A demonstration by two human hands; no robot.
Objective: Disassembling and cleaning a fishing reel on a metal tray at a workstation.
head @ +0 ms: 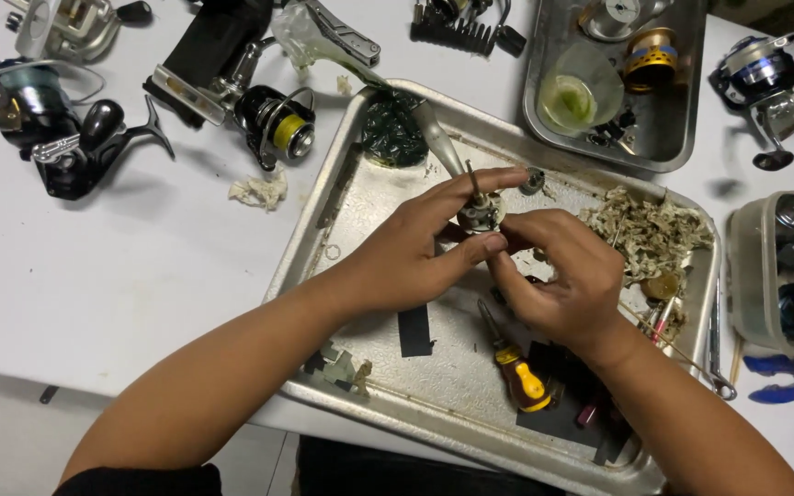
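- Left hand [406, 253]: thumb and forefinger pinch the small metal reel part [480, 216] from the sides, which leaves its top and its thin shaft exposed.
- Right hand [567, 276]: fingers curled and pressed to the same part from the opposite side, steadying it (exact contact points are hidden).
- The part is held just above the large metal tray [342, 197], so anything loosened would likely drop inside its rim.
- A yellow-handled screwdriver [516, 367] lies in the tray just below the hands, within ready reach.
- Soiled paper wads [650, 230] are heaped in the tray's right corner.
- Fishing reels [66, 129] sit on the white surface [121, 266], well apart.
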